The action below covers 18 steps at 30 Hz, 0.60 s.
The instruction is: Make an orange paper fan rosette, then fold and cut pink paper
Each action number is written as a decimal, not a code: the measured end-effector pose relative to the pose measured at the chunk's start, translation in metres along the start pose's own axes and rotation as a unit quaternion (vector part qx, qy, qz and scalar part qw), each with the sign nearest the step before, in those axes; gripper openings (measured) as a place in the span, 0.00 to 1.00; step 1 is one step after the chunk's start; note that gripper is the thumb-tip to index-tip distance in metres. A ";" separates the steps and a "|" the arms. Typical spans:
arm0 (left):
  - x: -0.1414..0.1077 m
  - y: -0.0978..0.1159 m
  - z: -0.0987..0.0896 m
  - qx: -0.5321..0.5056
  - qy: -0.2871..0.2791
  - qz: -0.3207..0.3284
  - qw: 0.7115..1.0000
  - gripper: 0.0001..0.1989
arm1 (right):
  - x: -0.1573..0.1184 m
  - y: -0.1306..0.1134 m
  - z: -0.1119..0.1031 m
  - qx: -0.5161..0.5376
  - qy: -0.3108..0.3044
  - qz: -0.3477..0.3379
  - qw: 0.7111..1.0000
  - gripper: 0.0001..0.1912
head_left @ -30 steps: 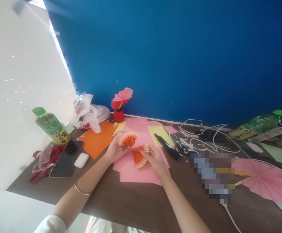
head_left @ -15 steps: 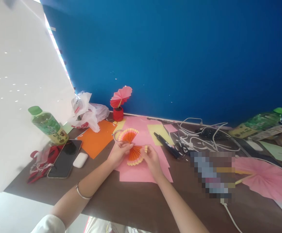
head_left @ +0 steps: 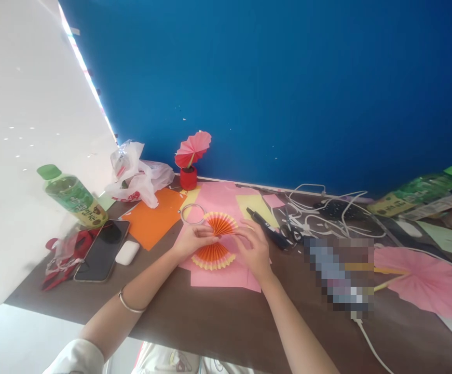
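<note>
A pleated paper fan (head_left: 214, 257), orange with yellow and pink scalloped edges, spreads into an upper and a lower half joined at a pinched centre. Thumb and fingers of my left hand (head_left: 191, 242) are closed on that centre from the left. At the right edge of the upper half, the bent fingers and thumb of my right hand (head_left: 254, 250) grip the paper, their tips partly hidden. Beneath the fan lie overlapping pink paper sheets (head_left: 226, 279). A metal ring (head_left: 193, 206) rests just above my left hand.
Orange paper (head_left: 153, 221), a white earbud case (head_left: 127, 253), a phone (head_left: 101, 252) and a green-capped bottle (head_left: 73, 200) are on the left. Behind stands a pink paper fan in a red pot (head_left: 189, 178). Scissors (head_left: 292, 232), a black pen-like tool (head_left: 268, 228) and white cables (head_left: 307, 208) lie right.
My right hand has shifted from the lower half's edge up to the upper half's right side. The upper half has turned rightward, and the lower half now spreads wider.
</note>
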<state>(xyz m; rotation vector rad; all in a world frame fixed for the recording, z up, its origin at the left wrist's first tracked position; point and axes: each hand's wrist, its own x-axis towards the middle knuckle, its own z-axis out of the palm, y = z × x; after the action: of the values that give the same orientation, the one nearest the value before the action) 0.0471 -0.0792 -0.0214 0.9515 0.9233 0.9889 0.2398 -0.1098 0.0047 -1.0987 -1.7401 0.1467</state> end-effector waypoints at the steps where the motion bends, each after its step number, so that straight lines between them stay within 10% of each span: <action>1: 0.001 0.000 -0.001 0.003 -0.003 -0.003 1.000 0.23 | -0.001 0.000 0.001 -0.004 -0.003 -0.009 1.000 0.05; 18: 0.000 0.006 -0.002 -0.006 -0.038 -0.029 0.999 0.23 | -0.003 0.005 0.000 -0.050 -0.017 -0.035 0.998 0.05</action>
<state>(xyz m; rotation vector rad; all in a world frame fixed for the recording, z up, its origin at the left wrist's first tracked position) 0.0437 -0.0774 -0.0160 0.9406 0.8746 0.9017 0.2428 -0.1093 0.0001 -1.1118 -1.8308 0.0349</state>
